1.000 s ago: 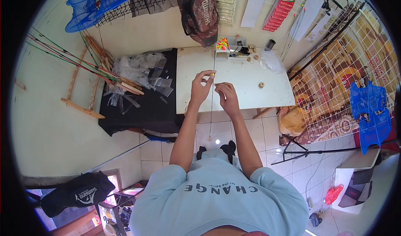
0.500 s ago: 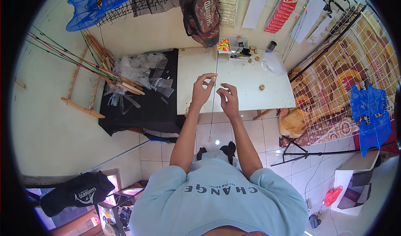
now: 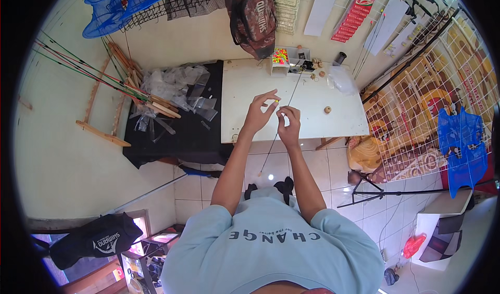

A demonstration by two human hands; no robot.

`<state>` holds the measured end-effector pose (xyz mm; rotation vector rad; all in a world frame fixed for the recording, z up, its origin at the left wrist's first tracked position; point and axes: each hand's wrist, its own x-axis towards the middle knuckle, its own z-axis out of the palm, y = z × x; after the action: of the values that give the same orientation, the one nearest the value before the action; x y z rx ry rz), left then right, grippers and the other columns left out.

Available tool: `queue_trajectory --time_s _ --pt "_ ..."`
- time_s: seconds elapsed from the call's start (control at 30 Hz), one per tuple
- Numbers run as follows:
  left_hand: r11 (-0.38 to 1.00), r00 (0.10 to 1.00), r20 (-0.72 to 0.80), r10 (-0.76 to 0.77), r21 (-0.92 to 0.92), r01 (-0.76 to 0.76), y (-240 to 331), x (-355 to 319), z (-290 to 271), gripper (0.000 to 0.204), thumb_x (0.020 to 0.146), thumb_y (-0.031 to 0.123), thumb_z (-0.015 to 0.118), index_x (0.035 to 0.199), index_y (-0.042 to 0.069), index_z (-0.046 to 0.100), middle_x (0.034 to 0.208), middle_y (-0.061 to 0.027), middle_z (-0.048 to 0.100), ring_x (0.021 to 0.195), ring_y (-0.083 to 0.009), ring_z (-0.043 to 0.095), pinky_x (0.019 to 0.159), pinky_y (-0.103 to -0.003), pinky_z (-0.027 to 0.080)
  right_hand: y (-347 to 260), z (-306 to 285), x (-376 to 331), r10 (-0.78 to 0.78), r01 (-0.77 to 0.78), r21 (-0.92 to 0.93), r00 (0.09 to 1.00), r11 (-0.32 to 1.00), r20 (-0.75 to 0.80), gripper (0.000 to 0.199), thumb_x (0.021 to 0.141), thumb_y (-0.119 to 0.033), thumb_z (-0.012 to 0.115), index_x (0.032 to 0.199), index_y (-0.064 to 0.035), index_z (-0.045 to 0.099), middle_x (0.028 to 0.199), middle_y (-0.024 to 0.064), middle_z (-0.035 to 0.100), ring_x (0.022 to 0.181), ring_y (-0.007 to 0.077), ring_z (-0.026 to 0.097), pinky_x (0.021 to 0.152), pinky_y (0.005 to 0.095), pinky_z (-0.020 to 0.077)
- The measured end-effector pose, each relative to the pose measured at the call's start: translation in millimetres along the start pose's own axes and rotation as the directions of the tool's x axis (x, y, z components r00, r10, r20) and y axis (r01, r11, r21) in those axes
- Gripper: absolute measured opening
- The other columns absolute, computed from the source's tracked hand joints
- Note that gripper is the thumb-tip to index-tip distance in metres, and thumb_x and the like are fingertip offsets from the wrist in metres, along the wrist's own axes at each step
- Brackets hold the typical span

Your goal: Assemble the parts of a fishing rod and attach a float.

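Observation:
Above the front part of the white table (image 3: pixel 245 122), my left hand (image 3: pixel 256 114) pinches a small yellow bead (image 3: pixel 277 101) between thumb and fingertips. Just to its right, my right hand (image 3: pixel 289 127) is closed in a pinch around a thin dark rod (image 3: pixel 271 147). The rod slants from a pale tip low over the floor up toward the boxes at the back. The fingertips of both hands are close together. Whether the bead touches the rod is too small to tell.
A white box of bright beads (image 3: pixel 280 57) stands at the table's back, beside a grey tray (image 3: pixel 299 53). A round wooden piece (image 3: pixel 327 109) and a clear plastic bag (image 3: pixel 342 79) lie to the right. Plastic bags (image 3: pixel 166 85) and wooden-handled rods (image 3: pixel 161 106) cover the black cloth (image 3: pixel 172 138) at left.
The rod's upper end has swung to the right, away from my left fingers, and now runs through my right hand. Both hands have shifted slightly right, the left still pinching the yellow bead.

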<state>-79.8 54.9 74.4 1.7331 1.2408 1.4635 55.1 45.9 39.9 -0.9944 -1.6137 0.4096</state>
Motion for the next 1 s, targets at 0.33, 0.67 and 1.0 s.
queue_trajectory --time_s 0.33,0.67,1.0 --pt "0.97 0.975 0.142 -0.171 -0.149 0.191 -9 7 23 0.019 0.09 0.01 0.059 0.108 0.009 0.067 0.11 -0.0048 0.068 0.097 -0.0153 0.064 0.076 -0.029 0.051 2 -16 11 0.021 -0.024 0.12 0.999 0.992 0.025 0.017 0.081 0.009 0.059 0.096 0.0011 0.06 0.097 0.0134 0.065 0.093 0.0233 0.064 0.085 0.0319 0.0493" --pt "0.967 0.979 0.003 -0.202 -0.156 0.2 -11 -7 10 0.015 0.091 0.013 0.06 0.105 0.011 0.067 0.106 -0.0007 0.069 0.095 -0.012 0.062 0.076 -0.029 0.049 2 -17 7 -0.018 0.015 0.057 0.998 0.998 0.054 0.014 0.083 0.007 0.06 0.092 -0.003 0.064 0.106 0.0154 0.058 0.101 0.0271 0.06 0.082 0.0342 0.0496" --pt "0.961 0.974 -0.024 -0.224 -0.173 0.216 -14 -14 1 0.016 0.091 0.013 0.061 0.106 0.011 0.067 0.107 0.0008 0.068 0.096 -0.0119 0.06 0.078 -0.03 0.045 4 -6 0 -0.176 0.188 -0.246 0.982 0.951 0.07 0.025 0.071 0.001 0.068 0.091 -0.0152 0.069 0.088 0.0077 0.045 0.086 0.0257 0.044 0.075 0.0373 0.0391"
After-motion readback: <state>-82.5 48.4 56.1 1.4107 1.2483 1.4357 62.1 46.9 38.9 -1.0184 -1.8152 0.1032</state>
